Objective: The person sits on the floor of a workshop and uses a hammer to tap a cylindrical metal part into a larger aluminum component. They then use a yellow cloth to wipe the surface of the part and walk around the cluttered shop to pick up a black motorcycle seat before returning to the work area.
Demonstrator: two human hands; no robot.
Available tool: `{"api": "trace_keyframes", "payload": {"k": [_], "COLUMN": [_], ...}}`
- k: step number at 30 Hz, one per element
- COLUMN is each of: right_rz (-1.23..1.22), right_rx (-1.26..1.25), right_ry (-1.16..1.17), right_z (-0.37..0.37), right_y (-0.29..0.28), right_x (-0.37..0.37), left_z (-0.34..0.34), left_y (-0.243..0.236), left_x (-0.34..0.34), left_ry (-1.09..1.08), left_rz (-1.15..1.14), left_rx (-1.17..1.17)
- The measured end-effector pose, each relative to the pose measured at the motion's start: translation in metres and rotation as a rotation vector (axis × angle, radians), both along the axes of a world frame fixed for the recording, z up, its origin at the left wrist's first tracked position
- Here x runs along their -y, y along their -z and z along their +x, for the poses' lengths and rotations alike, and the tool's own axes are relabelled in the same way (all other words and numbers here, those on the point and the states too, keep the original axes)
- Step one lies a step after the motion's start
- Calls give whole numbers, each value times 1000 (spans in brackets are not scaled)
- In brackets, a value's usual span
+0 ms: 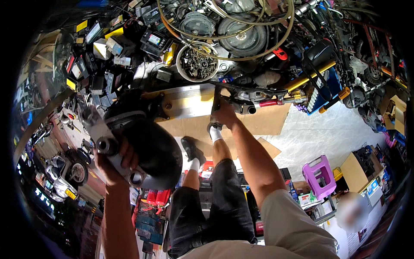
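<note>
What looks like a scooter frame stretches across the middle, with a flat silver deck (189,100) between its two ends. My left hand (113,166) is closed round a silver metal arm (107,144) at the left end. Beside that arm is a large rounded black part (157,149), a tire or fender; I cannot tell which. At the deck's right end, my right hand (225,113) wraps round a dark frame bar (218,97); part of its grip is hidden. Farther right, a red shock absorber (269,103) lies close to the frame.
Cardboard (258,125) lies on the floor under the frame. Beyond it stand a white bucket of small metal parts (197,62), a spare wheel (242,35) and many black batteries (153,41). A purple stool (319,177) is at right; a parked scooter (60,179) at left.
</note>
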State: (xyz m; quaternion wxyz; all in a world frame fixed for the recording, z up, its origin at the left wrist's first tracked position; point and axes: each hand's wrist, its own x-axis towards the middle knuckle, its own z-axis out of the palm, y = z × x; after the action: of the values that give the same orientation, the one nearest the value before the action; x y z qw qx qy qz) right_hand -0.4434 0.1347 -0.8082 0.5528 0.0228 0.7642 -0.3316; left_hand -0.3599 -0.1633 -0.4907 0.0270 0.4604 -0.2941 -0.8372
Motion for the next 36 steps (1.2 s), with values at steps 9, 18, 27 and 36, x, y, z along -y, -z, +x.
{"api": "trace_keyframes", "payload": {"k": [9, 18, 27, 36], "right_rz": [423, 580, 492, 650], "right_rx": [-35, 101, -401, -295], "right_ry": [-303, -407, -403, -581], "right_z": [29, -12, -109, -121], "right_y": [71, 71, 135, 265], "right_x": [64, 82, 38, 59], "left_z": [7, 11, 22, 26], "left_y": [2, 4, 3, 39], "left_x": [3, 3, 1, 3], "left_ry": [-37, -83, -99, -91], "left_rz": [-40, 27, 53, 82], "left_rx": [58, 1, 95, 228]}}
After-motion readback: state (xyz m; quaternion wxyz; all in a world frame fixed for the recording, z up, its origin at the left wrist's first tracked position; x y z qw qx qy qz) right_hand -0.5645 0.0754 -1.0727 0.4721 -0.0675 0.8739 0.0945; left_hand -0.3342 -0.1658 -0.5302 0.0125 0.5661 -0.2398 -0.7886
